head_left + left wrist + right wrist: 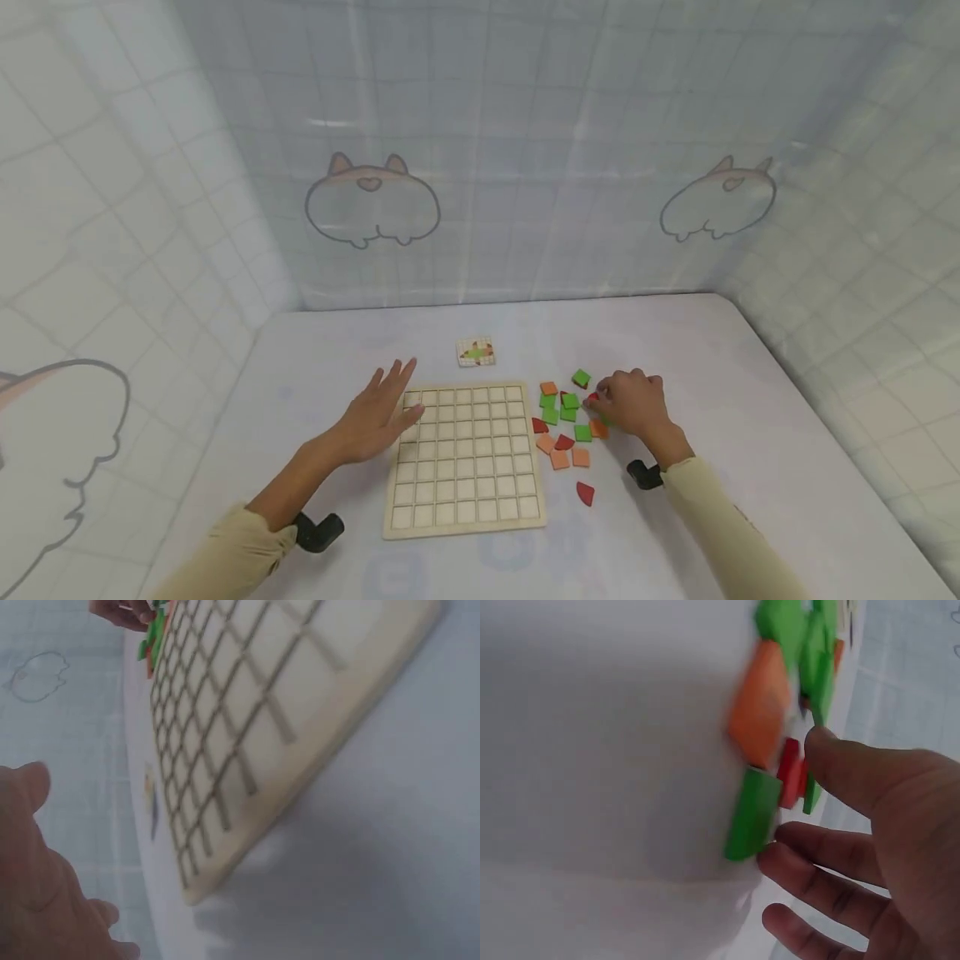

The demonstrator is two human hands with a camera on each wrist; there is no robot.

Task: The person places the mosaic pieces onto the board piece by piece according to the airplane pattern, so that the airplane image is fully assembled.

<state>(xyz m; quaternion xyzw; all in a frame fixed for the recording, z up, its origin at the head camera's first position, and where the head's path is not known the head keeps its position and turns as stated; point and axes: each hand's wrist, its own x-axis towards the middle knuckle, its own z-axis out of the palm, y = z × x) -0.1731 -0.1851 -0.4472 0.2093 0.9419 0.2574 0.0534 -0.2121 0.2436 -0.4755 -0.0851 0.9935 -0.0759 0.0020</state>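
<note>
My right hand is low over the right side of a loose pile of tiles, its fingertips right at a red tile. In the right wrist view, thumb and fingers stand apart, with green tiles, an orange tile and a red tile just past them. The left hand hovers with spread, straight fingers over the left edge of a wooden grid board, holding nothing. Bare squares fill the board. The left wrist view shows this hand beside the board's corner.
A small patterned card lies behind the board. Right of the board, green squares, orange squares and red rounded pieces are scattered, with one red wedge nearer the front. Patterned curtains surround the white table.
</note>
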